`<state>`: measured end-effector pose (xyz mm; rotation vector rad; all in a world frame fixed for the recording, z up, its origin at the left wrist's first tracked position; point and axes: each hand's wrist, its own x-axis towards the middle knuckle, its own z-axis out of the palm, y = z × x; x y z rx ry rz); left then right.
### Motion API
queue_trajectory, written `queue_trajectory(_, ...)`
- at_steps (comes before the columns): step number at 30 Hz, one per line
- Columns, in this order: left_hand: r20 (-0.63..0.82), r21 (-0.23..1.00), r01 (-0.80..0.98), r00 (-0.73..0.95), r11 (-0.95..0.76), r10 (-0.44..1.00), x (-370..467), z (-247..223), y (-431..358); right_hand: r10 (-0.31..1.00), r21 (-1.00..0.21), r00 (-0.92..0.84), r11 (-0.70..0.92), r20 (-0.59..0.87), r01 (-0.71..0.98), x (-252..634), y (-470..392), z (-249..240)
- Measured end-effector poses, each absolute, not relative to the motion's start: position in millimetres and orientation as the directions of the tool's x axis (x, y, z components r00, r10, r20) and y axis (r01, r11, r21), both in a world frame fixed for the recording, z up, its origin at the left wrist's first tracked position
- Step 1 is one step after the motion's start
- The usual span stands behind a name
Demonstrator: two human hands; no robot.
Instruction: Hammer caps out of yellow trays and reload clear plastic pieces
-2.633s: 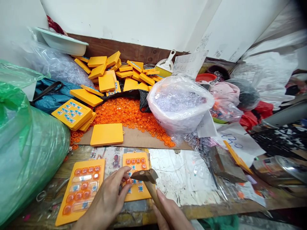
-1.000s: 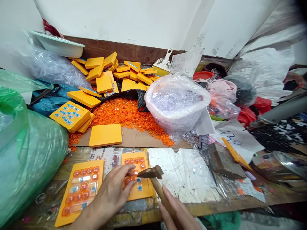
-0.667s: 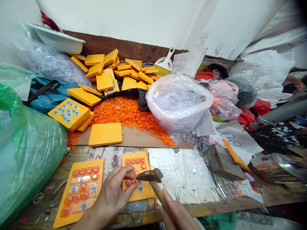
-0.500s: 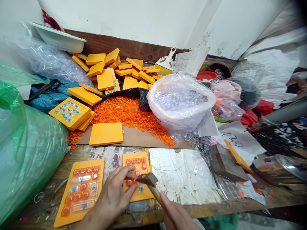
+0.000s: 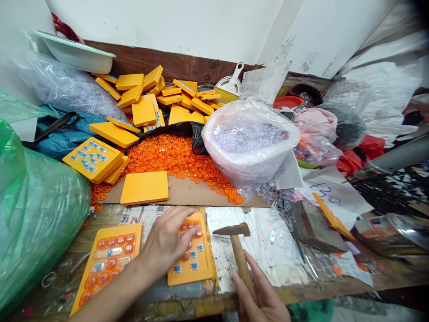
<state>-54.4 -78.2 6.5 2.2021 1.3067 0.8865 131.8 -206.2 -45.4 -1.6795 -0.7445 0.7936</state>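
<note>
My right hand point(image 5: 259, 290) is closed round the wooden handle of a small hammer point(image 5: 239, 246). The hammer's metal head is raised to the right of a yellow plastic panel point(image 5: 203, 277), apart from it. Orange ring-like pieces with clear tops fill the panel's upper part, and small blue-and-white switch parts show lower down. Over the panel's upper left reaches my left hand point(image 5: 169, 237), thumb and fingers apart; whatever lies beneath the palm is hidden. A second yellow panel point(image 5: 95, 241), fitted with orange rings and clear caps, lies to the left, partly behind my left forearm.
Behind the work spot lie a plain yellow panel point(image 5: 145, 188), a heap of orange rings point(image 5: 167, 156) and many stacked yellow panels point(image 5: 144, 112). A white bag point(image 5: 248, 165) holds clear pieces. A green bag point(image 5: 50, 192) bulges at left; a metal block point(image 5: 317, 226) sits at right.
My right hand has drawn the hammer back to the right, away from the panel. My left hand has shifted up over the panel and its pinch has opened. The view has turned slightly.
</note>
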Motion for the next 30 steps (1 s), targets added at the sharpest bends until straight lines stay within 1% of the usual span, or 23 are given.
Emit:
queue_trajectory(1,0.285,0.614,0.632,0.382,-0.474,0.879,-47,10,-60,0.785,-0.97,0.588,-0.243,-0.195,0.003,132,-204,-44)
queue_trajectory(2,0.231,0.581,0.672,0.406,-0.46,0.884,-39,12,-41,0.774,-0.966,0.59,-0.254,-0.23,-0.044,133,-202,-44)
queue_trajectory(3,0.206,0.566,0.689,0.413,-0.453,0.887,-30,12,-23,0.77,-0.965,0.591,-0.255,-0.241,-0.062,133,-201,-43)
queue_trajectory(5,0.16,0.555,0.711,0.417,-0.431,0.895,-15,7,10,0.77,-0.971,0.6,-0.235,-0.216,-0.048,133,-200,-43)
queue_trajectory(8,0.1,0.57,0.721,0.415,-0.394,0.904,-1,-3,38,0.778,-0.98,0.603,-0.195,-0.175,-0.033,131,-201,-43)
queue_trajectory(12,-0.017,0.627,0.694,0.466,-0.354,0.884,0,-10,42,0.798,-0.977,0.572,-0.212,-0.189,-0.027,131,-202,-45)
queue_trajectory(14,-0.049,0.652,0.679,0.482,-0.338,0.875,0,-13,39,0.792,-0.974,0.575,-0.221,-0.205,-0.043,132,-202,-46)
queue_trajectory(20,0.024,0.649,0.654,0.492,-0.388,0.87,1,-13,21,0.8,-0.969,0.549,-0.225,-0.243,-0.101,137,-202,-46)
queue_trajectory(25,0.085,0.677,0.605,0.5,-0.418,0.862,-23,10,-41,0.793,-0.976,0.579,-0.215,-0.188,-0.022,135,-205,-49)
queue_trajectory(27,0.135,0.715,0.552,0.491,-0.428,0.86,-39,14,-73,0.792,-0.978,0.596,-0.202,-0.135,0.047,133,-208,-50)
queue_trajectory(30,0.187,0.724,0.524,0.478,-0.449,0.858,-56,8,-109,0.836,-0.95,0.548,-0.142,0.035,0.277,132,-212,-48)
